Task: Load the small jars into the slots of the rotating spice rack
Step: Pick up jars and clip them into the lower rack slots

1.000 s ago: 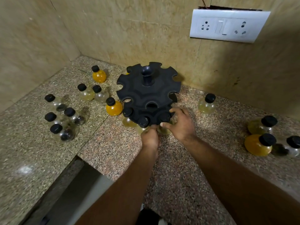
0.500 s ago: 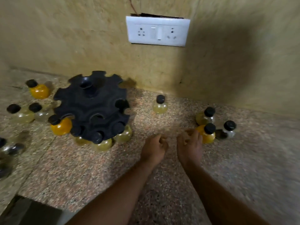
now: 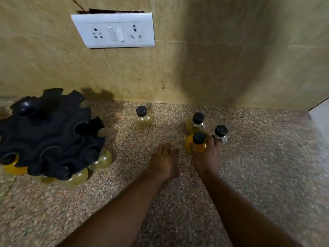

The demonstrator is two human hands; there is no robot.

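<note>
Black spice rack (image 3: 48, 132), orange jar (image 3: 196, 145) black-capped, speckled granite counter (image 3: 267, 166)

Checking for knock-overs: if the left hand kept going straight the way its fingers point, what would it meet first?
Probably bare speckled granite counter, then the beige wall; the left hand points between jars, though depth is unclear.
</note>
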